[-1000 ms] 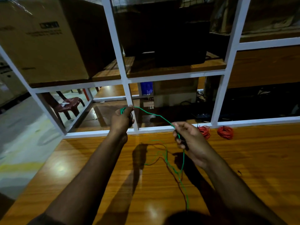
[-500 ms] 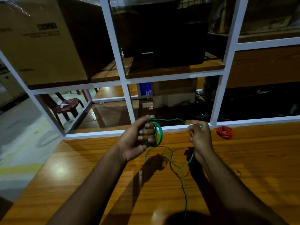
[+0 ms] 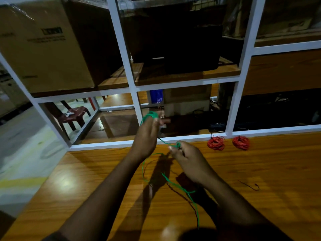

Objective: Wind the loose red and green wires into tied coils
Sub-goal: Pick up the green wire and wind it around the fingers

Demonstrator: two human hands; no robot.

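Note:
A thin green wire [image 3: 173,184] runs from loops around the fingers of my left hand [image 3: 147,134], through the pinched fingertips of my right hand [image 3: 187,159], then trails loose over the wooden table [image 3: 104,180] toward me. My left hand is raised over the table's far edge with the green loops at its fingertips. My right hand sits lower and to the right, holding a short taut stretch of the wire. Two wound red coils, a left red coil [image 3: 216,143] and a right red coil [image 3: 241,142], lie at the table's far edge, right of my hands.
A white metal shelf frame [image 3: 137,108] rises along the table's far edge. A big cardboard box [image 3: 46,47] and dark cases fill the shelves behind it. A small dark wire scrap [image 3: 250,186] lies on the table at right. A red plastic stool [image 3: 74,115] stands on the floor at left.
My left hand has turned and risen, carrying the green loops up behind its fingers. My right hand has dropped lower and nearer, pulling the wire taut. A second red coil has come into sight.

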